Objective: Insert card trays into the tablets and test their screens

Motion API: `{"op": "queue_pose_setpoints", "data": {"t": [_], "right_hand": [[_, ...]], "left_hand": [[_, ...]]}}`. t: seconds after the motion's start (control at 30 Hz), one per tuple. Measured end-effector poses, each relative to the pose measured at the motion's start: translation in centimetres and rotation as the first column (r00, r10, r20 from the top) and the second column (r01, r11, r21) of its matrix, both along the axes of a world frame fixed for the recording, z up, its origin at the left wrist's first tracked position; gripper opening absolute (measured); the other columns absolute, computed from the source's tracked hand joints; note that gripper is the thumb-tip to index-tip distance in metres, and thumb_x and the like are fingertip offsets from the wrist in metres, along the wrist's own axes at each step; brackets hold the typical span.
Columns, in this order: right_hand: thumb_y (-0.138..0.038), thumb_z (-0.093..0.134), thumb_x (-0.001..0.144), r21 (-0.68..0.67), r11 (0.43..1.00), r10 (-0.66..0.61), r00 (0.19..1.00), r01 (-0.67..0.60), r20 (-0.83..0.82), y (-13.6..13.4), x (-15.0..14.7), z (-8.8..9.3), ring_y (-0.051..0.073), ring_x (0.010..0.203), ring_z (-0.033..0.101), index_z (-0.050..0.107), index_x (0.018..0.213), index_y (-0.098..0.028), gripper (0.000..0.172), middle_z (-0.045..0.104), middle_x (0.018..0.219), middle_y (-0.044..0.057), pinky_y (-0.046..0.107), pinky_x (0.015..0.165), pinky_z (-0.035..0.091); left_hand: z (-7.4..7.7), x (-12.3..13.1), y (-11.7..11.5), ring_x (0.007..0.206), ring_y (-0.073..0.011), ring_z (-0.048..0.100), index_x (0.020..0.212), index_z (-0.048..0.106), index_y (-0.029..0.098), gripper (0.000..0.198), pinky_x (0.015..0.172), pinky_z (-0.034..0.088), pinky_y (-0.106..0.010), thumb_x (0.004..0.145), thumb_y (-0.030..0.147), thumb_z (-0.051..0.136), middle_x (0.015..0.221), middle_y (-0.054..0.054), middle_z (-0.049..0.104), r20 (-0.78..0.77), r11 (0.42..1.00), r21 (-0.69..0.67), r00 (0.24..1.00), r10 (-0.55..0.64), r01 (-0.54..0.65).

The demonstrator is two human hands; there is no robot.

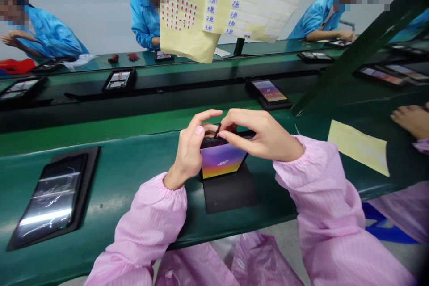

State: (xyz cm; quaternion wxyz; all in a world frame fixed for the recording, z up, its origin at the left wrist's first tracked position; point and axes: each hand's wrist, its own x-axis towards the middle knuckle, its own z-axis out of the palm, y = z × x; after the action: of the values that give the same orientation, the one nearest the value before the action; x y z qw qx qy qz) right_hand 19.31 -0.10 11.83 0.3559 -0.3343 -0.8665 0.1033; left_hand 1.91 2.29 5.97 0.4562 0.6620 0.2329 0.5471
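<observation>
A tablet point(223, 161) with a lit purple-to-yellow screen stands tilted up in front of me, its lower edge by a black pad point(229, 194) on the green bench. My left hand point(191, 152) is closed round its left side, thumb and fingers near the top corner. Over the top edge, my right hand point(263, 134) pinches a thin black piece point(217, 131), too small to name exactly. The palm side of the right hand and the tablet's back are hidden.
A dark tablet point(50, 196) in film lies on a pad at left. Beyond runs a conveyor with several devices, one a lit tablet point(270, 91). Yellow sheets point(191, 13) hang ahead; a yellow paper point(358, 147) and a co-worker's hand point(412, 118) are at right. A green post point(362, 40) slants nearby.
</observation>
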Motion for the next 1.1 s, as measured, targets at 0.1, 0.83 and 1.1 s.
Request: {"op": "queue_pose_setpoints", "data": {"t": [0.1, 0.83, 1.1], "right_hand": [[-0.021, 0.051, 0.093, 0.035, 0.999, 0.006, 1.000, -0.007, 0.010, -0.3, 0.0, 0.0, 0.012, 0.069, 0.055, 0.057, 0.084, -0.018, 0.011, 0.059, 0.078, 0.001, 0.024, 0.065, 0.044], [-0.023, 0.057, 0.090, -0.003, 0.999, 0.035, 0.999, -0.035, -0.032, -0.3, 0.2, -0.4, 0.010, 0.067, 0.052, 0.057, 0.085, -0.016, 0.008, 0.058, 0.077, 0.001, 0.021, 0.065, 0.044], [-0.017, 0.051, 0.093, 0.054, 0.998, 0.035, 0.998, -0.037, 0.043, 0.1, 0.0, -0.3, 0.009, 0.067, 0.052, 0.056, 0.081, -0.017, 0.013, 0.059, 0.076, 0.000, 0.020, 0.065, 0.042]], "left_hand": [[0.4, 0.2, -0.2, 0.083, -0.0188, 0.059, 0.114, 0.065, 0.024, 0.042, 0.070, 0.051, -0.031, 0.095, 0.047, 0.035, 0.094, -0.006, 0.060, -0.029, 0.988, 0.136, 0.996, 0.080, -0.076], [-0.6, 1.1, 0.8, 0.079, -0.0151, 0.057, 0.097, 0.062, 0.021, 0.033, 0.054, 0.047, -0.023, 0.094, 0.043, 0.038, 0.096, -0.006, 0.055, 0.168, 0.964, 0.251, 0.985, 0.045, -0.087], [-0.5, 1.3, 0.8, 0.078, -0.0156, 0.056, 0.096, 0.062, 0.020, 0.031, 0.052, 0.046, -0.024, 0.093, 0.038, 0.037, 0.094, -0.005, 0.055, 0.181, 0.970, 0.229, 0.982, 0.045, -0.086]]}}
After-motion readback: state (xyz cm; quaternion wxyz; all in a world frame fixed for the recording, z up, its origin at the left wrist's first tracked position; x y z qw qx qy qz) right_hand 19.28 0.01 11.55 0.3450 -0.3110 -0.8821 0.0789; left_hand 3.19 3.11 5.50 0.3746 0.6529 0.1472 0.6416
